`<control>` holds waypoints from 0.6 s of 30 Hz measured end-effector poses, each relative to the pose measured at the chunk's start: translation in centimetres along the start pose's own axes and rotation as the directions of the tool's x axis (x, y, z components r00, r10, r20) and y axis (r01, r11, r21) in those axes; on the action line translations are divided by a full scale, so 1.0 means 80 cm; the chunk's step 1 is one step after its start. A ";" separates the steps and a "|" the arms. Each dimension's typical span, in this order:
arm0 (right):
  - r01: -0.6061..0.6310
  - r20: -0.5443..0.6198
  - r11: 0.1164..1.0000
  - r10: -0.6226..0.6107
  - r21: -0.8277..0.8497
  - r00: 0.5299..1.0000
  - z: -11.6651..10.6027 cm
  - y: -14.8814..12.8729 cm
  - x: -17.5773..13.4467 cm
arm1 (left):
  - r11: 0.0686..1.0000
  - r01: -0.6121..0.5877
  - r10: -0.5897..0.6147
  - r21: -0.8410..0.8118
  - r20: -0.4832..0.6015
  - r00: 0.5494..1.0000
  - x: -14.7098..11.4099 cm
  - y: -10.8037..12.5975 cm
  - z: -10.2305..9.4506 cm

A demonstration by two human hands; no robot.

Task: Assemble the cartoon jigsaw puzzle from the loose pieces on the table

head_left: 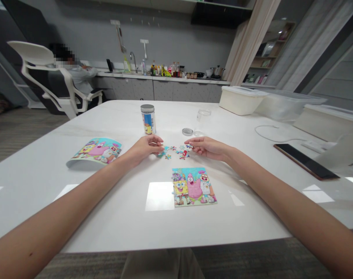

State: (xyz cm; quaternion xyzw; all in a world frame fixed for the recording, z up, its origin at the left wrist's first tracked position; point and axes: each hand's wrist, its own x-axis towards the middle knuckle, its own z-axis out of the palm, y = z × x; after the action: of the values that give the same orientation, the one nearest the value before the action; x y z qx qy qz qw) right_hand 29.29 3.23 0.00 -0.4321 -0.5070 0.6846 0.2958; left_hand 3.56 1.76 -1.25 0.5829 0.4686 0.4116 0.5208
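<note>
Small loose jigsaw puzzle pieces (183,154) lie in a loose group on the white table. At their left edge, my left hand (147,149) has its fingers curled together on a light blue puzzle piece (161,153), partly hidden by the fingertips. From the right, my right hand (208,148) pinches a small puzzle piece (189,146) between thumb and fingers. Closer to me lies an assembled cartoon puzzle (194,186) with yellow, pink and white figures. A curved picture sheet (98,150) with the same cartoon rests beyond my left forearm.
A lidded jar (147,119) with a cartoon label stands behind the pieces. Right of it are a metal lid (187,131) and a clear jar (204,118). A phone (305,161), a cable (277,138) and storage boxes (242,100) occupy the right side. A person (80,75) sits far left.
</note>
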 end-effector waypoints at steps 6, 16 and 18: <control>0.028 0.013 0.999 -0.028 0.022 1.000 -0.001 0.003 0.003 | 1.000 -0.016 0.016 -0.003 0.029 0.999 0.002 -0.005 -0.004; 0.045 -0.002 0.992 -0.046 -0.118 0.999 0.001 0.001 0.000 | 0.993 0.077 -0.082 -0.092 -0.057 0.995 0.005 -0.001 0.001; 0.025 -0.008 0.993 -0.026 -0.112 1.000 0.003 0.000 -0.001 | 0.990 0.091 -0.099 -0.104 -0.071 0.993 0.005 0.001 0.002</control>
State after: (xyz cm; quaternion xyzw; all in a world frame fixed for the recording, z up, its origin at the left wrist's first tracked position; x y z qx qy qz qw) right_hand 29.16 3.05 0.04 -0.4446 -0.5485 0.6494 0.2824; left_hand 3.80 2.10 -1.18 0.5168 0.4942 0.4311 0.5503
